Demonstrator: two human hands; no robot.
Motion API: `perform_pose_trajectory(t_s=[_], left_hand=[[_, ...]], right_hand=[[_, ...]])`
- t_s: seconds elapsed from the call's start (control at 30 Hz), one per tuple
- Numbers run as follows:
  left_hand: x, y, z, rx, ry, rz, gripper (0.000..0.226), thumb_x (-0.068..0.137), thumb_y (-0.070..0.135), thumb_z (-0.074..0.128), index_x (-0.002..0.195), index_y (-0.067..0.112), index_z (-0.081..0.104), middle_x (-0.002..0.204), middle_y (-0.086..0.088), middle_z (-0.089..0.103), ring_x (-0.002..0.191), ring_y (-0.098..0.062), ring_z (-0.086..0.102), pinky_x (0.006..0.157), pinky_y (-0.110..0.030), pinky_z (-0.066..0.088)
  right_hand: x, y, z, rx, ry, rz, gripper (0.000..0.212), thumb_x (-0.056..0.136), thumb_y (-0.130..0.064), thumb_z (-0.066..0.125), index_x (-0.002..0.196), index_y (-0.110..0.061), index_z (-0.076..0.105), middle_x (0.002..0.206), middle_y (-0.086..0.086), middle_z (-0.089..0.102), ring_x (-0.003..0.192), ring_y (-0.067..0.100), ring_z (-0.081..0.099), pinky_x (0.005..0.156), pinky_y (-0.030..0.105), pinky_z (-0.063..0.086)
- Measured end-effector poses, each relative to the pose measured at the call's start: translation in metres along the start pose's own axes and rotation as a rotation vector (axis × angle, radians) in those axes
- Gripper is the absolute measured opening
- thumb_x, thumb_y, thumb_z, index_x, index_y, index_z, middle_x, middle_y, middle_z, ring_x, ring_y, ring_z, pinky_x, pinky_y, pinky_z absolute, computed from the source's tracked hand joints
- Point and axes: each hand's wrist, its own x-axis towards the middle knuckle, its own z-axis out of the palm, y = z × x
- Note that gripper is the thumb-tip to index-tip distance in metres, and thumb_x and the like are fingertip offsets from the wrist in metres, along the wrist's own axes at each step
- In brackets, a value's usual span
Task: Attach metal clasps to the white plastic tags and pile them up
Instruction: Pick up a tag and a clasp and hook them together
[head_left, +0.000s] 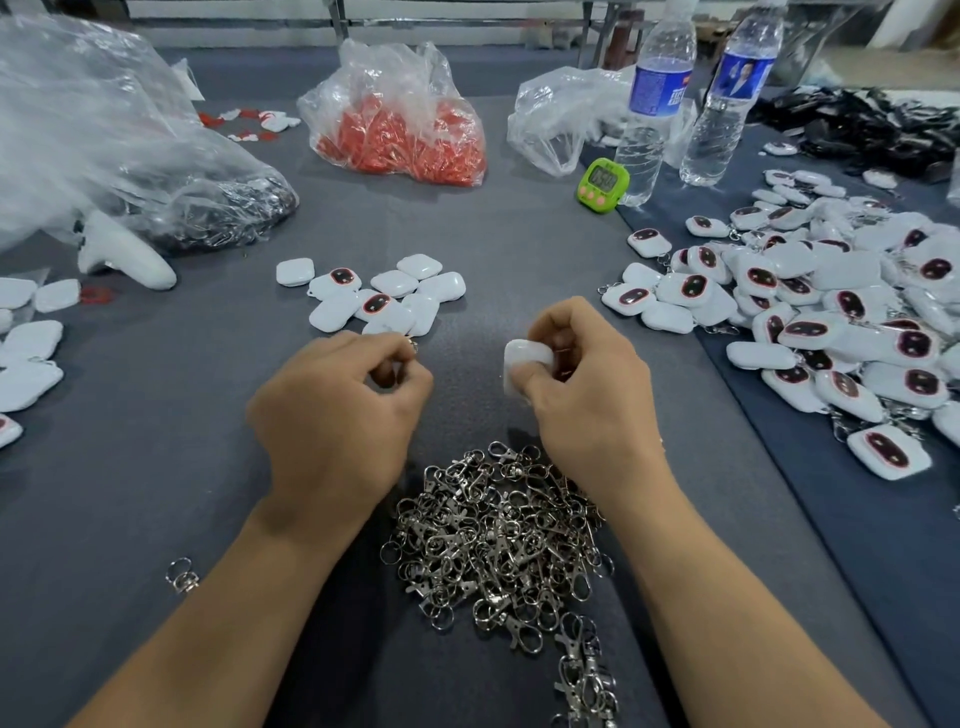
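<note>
Head view: clasp heap nearest; timer, bottles beyond.

Item 1, my L hand: knuckles up, fingers curled, fingertips pinching small metal clasp.
Item 2, my R hand: fingers curled round white tag.
Item 3, L forearm and R forearm: bare, angled inward.

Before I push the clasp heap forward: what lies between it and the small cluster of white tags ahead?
Head view: both hands, the left hand pinching a clasp, the right hand gripping a white tag, grey cloth between them.
</note>
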Motion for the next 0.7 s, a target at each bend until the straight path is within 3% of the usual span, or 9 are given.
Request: perform_pose_trajectory(t_s=[0.1,0.2,0.27,0.37,0.47,0.7], left_hand=[[-0.0042,0.0024,0.0031,0.108,-0.168,0.145,0.006,0.075,0.031,0.069,0.072,0.026,0.071,0.065,0.011,0.059,0.069,-0.012,0.054,0.059,-0.030,0.042],[-0.0080,0.0086,0.0084,0.085,-0.429,0.196,0.012,0.074,0.040,0.072,0.078,0.030,0.076,0.070,0.010,0.066,0.071,-0.016,0.061,0.064,-0.033,0.049],[-0.0051,0.0066,0.0094,-0.009,-0.510,0.151,0.019,0.071,0.043,0.066,0.080,0.031,0.077,0.070,0.011,0.068,0.070,-0.014,0.060,0.068,-0.035,0.050],[-0.0024,0.0026,0.0078,-0.092,-0.536,0.113,0.013,0.072,0.039,0.071,0.081,0.033,0.078,0.071,0.012,0.069,0.070,-0.011,0.060,0.071,-0.035,0.051],[-0.0025,0.0032,0.0080,-0.114,-0.533,0.109,0.009,0.074,0.033,0.078,0.083,0.033,0.079,0.072,0.014,0.069,0.072,-0.009,0.060,0.072,-0.034,0.050],[-0.0031,0.0044,0.0072,-0.140,-0.542,0.115,0.022,0.070,0.041,0.066,0.086,0.035,0.080,0.069,0.013,0.066,0.068,-0.009,0.057,0.068,-0.034,0.048]], right_hand=[[0.0013,-0.0014,-0.0004,0.046,-0.015,0.043,0.027,0.088,-0.008,0.073,0.100,-0.032,0.069,0.081,-0.033,0.065,0.067,-0.006,0.061,0.059,0.008,0.046],[0.0032,0.0002,0.0009,0.121,-0.039,0.122,0.019,0.089,-0.008,0.074,0.091,-0.026,0.069,0.081,-0.012,0.074,0.063,0.003,0.071,0.061,0.028,0.060],[0.0021,-0.0001,0.0034,0.170,-0.050,0.155,0.019,0.092,-0.012,0.073,0.088,-0.026,0.061,0.084,-0.003,0.075,0.061,0.010,0.074,0.056,0.033,0.061],[0.0022,0.0032,0.0053,0.011,-0.046,0.094,0.017,0.094,-0.024,0.071,0.093,-0.034,0.057,0.081,-0.009,0.075,0.067,0.008,0.069,0.062,0.026,0.055],[0.0021,0.0065,0.0045,-0.054,-0.095,0.080,0.018,0.096,-0.025,0.067,0.109,-0.039,0.067,0.081,-0.012,0.074,0.071,0.007,0.066,0.069,0.021,0.051],[0.0012,0.0051,0.0055,-0.074,-0.144,0.082,0.019,0.094,-0.020,0.068,0.086,-0.037,0.072,0.076,-0.015,0.071,0.067,0.001,0.064,0.059,0.010,0.046]])
